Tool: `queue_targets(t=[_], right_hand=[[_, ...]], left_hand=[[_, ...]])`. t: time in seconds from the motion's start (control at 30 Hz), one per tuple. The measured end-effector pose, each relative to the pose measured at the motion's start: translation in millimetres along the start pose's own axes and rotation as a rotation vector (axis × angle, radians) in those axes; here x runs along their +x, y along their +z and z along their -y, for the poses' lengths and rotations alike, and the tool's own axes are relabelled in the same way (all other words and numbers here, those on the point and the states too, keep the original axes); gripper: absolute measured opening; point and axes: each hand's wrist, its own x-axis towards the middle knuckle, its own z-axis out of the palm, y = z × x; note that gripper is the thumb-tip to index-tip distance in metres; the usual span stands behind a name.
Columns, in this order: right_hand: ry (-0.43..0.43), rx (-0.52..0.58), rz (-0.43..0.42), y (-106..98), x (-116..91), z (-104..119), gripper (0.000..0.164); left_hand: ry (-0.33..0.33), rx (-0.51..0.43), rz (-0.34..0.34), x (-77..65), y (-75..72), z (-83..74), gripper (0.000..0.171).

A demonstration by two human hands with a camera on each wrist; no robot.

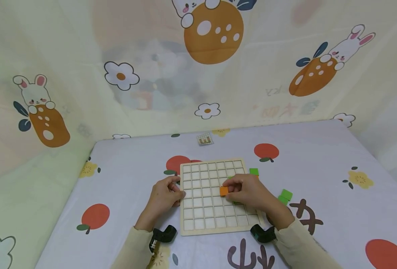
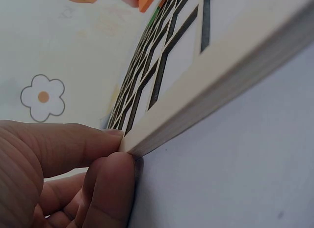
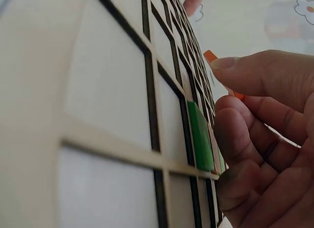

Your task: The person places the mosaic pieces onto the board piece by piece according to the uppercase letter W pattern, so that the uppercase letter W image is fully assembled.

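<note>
Left hand (image 1: 165, 192): grip nearly closed, pinching the grid board (image 1: 198, 203) by its left rim
Grid board: on the worktop (image 1: 131, 190), probably stiff, hold the rim
Orange tile (image 1: 223, 191): over the board, likely light, hard, slickish, grab its edges
Right hand (image 1: 247, 190): grip pinched on that tile, half-hiding a green tile (image 3: 199, 137)
Loose green tiles (image 1: 287, 194): right of board

Cream fabric drapes (image 1: 171, 119) stand behind and to both sides, printed with white rabbits (image 1: 36, 93), spotted brown-orange motifs (image 1: 48, 127) and white flowers (image 1: 121, 76); faint reversed lettering (image 1: 279, 110) is noted on the rear panel. The worktop (image 1: 313, 145) bears a pale cloth (image 1: 134, 157) printed with red apples (image 1: 266, 151) and yellow blossoms (image 1: 360, 180). Lighting is soft, the left-hand drape faintly greenish.
</note>
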Motion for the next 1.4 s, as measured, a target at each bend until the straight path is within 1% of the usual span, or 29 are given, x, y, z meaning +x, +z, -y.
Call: queue_targets(t=[0.43, 0.67, 0.87, 1.1, 1.2, 1.4], right_hand=[[0.032, -0.063, 0.021, 13, 18, 5, 0.022], [0.019, -0.069, 0.048, 14, 20, 9, 0.022], [0.021, -0.083, 0.049, 15, 21, 10, 0.022], [0.000, -0.164, 0.055, 17, 23, 12, 0.021], [0.008, -0.196, 0.050, 18, 24, 13, 0.021], [0.015, -0.216, 0.046, 19, 24, 14, 0.021]], left_hand=[[0.005, -0.002, 0.001, 1.2, 0.9, 1.4, 0.054], [-0.008, 0.004, -0.002, 1.0, 1.2, 0.5, 0.054], [-0.002, 0.001, -0.005, 1.5, 0.9, 0.2, 0.054], [-0.002, -0.003, -0.005, 0.8, 0.9, 1.4, 0.054], [-0.009, -0.011, -0.003, 0.5, 1.0, 1.4, 0.054], [-0.004, -0.012, -0.006, 0.2, 0.3, 0.9, 0.053]])
